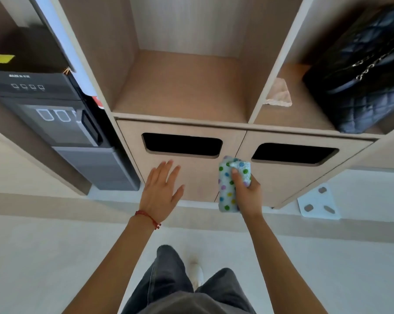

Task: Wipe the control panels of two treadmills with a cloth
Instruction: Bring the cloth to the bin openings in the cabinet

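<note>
We stand facing a wooden cabinet (pixel 191 91) that fills the middle of the frame, and no treadmill or control panel shows anywhere in the view. Our right hand (pixel 248 191), just right of centre, is closed around the folded polka-dot cloth (pixel 228 184), thumb pressed on top. Our left hand (pixel 162 189), left of centre, is spread flat and empty; it may be resting on the left cabinet door (pixel 180 159), though the angle makes contact hard to judge. A black quilted bag (pixel 361 71) sits in the upper right shelf, and a dark water dispenser (pixel 55 123) stands at the left edge. The risk from here is that the wiping has not begun: the folded cloth could slip loose as we turn away, or we could brush the bag.
</note>
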A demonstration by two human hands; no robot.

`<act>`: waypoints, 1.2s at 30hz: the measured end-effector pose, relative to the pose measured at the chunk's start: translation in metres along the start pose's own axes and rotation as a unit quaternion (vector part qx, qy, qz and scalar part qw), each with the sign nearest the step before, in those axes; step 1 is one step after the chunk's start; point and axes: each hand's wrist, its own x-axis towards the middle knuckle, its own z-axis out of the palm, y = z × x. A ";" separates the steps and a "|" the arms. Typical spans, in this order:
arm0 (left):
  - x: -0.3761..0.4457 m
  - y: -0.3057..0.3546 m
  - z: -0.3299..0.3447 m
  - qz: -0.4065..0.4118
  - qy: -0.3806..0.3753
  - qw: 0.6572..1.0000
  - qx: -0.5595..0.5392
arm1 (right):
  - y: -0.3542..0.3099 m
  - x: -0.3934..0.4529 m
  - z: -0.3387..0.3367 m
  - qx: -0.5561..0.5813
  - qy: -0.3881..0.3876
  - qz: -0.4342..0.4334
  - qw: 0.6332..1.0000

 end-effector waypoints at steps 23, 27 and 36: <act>0.273 -0.096 0.009 0.041 -0.030 0.999 -0.005 | -0.092 0.249 0.113 -0.110 0.059 0.039 0.991; 0.285 -0.102 0.018 0.029 -0.038 0.999 0.011 | -0.090 0.266 0.118 -0.186 0.063 0.019 0.980; 0.287 -0.100 0.028 0.001 -0.039 0.999 0.001 | -0.078 0.277 0.125 -0.292 0.086 -0.003 0.952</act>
